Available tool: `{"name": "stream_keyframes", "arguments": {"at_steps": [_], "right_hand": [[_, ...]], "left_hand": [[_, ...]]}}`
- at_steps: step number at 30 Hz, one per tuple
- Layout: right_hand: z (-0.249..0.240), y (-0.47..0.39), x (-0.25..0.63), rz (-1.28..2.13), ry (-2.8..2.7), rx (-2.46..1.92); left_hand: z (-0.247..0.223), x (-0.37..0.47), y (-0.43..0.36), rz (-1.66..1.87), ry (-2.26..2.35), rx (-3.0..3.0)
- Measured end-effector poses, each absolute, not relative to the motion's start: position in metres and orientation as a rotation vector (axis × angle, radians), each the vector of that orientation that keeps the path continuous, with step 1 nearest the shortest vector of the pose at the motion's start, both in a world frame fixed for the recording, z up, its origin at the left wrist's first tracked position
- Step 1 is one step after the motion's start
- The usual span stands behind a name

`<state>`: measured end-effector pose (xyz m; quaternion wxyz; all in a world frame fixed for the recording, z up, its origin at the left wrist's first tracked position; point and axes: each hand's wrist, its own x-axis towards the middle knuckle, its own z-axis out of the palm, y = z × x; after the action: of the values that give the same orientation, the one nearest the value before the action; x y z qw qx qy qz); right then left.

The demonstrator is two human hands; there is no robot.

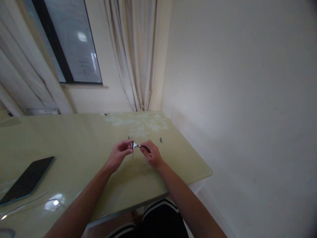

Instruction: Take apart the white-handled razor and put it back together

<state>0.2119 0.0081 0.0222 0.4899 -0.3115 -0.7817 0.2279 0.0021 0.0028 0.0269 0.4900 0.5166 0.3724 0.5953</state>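
Observation:
A razor (137,145) with a dark handle and a silvery neck is held above the table between my two hands. My left hand (120,152) pinches its head end with thumb and fingers. Around the dark handle, the fingers of my right hand (151,154) are closed. Behind my left fingertips lies a thin, pale, stick-like thing (129,137), partly covered by the hand. A small dark rectangular piece (160,139) rests on the table beyond my right hand, apart from it.
The glossy, pale green table (99,132) has a rounded right corner near the white wall (235,99). A dark-screened tablet (27,180) lies at the left. Near the far edge is a tiny dark item (105,114). Curtains (133,49) and a window (74,39) stand behind.

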Motion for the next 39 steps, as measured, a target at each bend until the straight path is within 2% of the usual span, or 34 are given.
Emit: {"name": "stream_keyframes", "arguments": {"at_steps": [23,39], "right_hand": [[0.013,0.018,0.212,0.595,-1.955,-0.707],[0.015,0.020,0.211,0.623,-1.870,-0.724]], "left_hand": [[0.033,-0.001,-0.003,1.408,1.050,1.308],[0.022,0.003,0.005,1.424,0.942,1.333]]}}
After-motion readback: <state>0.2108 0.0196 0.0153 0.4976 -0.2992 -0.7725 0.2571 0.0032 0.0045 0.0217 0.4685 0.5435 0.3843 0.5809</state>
